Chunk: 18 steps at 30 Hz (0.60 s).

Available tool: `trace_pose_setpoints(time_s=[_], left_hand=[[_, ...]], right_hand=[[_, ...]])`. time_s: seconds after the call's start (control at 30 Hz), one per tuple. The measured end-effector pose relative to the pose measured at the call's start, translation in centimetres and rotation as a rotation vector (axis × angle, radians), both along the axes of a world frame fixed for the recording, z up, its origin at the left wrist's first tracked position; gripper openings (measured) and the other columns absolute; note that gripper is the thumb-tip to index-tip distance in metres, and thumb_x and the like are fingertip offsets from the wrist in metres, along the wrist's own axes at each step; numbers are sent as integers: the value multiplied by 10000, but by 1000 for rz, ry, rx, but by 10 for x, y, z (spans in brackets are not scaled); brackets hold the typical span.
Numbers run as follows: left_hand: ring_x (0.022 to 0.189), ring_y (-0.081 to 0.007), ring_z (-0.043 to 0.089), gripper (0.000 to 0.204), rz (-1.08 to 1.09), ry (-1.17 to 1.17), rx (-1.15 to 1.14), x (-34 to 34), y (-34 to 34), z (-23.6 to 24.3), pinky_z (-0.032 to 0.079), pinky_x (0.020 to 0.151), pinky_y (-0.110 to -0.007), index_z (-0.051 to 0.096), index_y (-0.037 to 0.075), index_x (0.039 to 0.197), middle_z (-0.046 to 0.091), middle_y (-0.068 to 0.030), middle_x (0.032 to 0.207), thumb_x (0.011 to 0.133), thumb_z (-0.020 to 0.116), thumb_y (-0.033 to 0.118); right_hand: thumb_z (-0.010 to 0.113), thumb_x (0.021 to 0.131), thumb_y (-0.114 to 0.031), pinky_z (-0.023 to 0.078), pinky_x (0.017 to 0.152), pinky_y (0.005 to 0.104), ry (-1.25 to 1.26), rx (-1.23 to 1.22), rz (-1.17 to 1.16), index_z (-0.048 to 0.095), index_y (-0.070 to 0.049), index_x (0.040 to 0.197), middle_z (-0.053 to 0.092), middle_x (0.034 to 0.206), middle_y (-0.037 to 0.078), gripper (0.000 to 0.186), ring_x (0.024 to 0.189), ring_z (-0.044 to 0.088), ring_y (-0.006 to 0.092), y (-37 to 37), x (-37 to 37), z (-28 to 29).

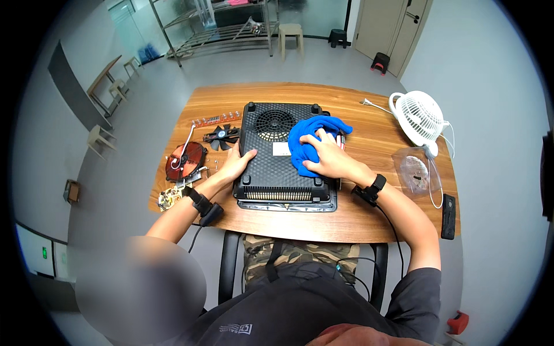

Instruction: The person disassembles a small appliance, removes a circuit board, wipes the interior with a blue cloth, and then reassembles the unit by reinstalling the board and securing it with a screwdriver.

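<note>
A black appliance housing (265, 173), with a vent grille and corner feet facing up, lies on the wooden table (363, 222). My left hand (235, 163) grips its left side, thumb on the top face. My right hand (332, 155) is closed on a bunched blue cloth (303, 130), pressed onto the right part of the housing. Left of the housing are a black fan (222, 135), a reddish round coil (176, 167) with a white lead, a circuit board (170, 199) and an orange strip (210, 120).
A white fan (415, 112), clear plastic piece (407, 164) and black bar-shaped object (448, 216) sit on the table's right. Behind are a metal rack (219, 46), several stools (290, 32) and a door (381, 29). A chair frame (380, 265) is below the near edge.
</note>
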<state>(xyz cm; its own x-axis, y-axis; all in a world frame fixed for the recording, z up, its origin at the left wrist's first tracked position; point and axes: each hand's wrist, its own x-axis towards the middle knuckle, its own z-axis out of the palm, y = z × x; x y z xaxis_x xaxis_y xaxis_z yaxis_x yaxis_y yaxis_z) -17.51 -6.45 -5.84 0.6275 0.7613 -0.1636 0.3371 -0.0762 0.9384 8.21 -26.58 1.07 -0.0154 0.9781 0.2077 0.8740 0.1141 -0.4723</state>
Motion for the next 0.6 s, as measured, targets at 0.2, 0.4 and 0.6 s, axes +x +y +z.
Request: trace_pose_setpoints(time_s=[0.2, 0.4, 0.6], left_hand=[[1353, -363, 362, 903, 41, 281, 191, -2, -11, 3, 346, 1147, -435, 234, 19, 1563, 308, -265, 1407, 912, 658, 480], [1447, -449, 201, 847, -43, 220, 579, 8, -21, 7, 223, 1176, -547, 166, 142, 1601, 178, -265, 1554, 951, 599, 468], [1518, -457, 75, 673, -240, 287, 609, 10, -15, 11, 191, 1218, -514, 265, 197, 1588, -5, -262, 1643, 1013, 563, 380]], right_hand=[[749, 813, -300, 423, 1013, 548, 15, 15, -25, 513, -185, 1346, 466, 1253, 257, 594, 1159, 473, 460, 1, 4, -11], [740, 816, -263, 431, 1002, 552, -28, -12, -21, 516, -170, 1341, 471, 1237, 246, 578, 1155, 477, 458, 3, -2, -2], [721, 795, -173, 456, 935, 498, -90, -46, 161, 533, -148, 1304, 502, 1148, 181, 543, 1092, 511, 400, 13, -20, 15]])
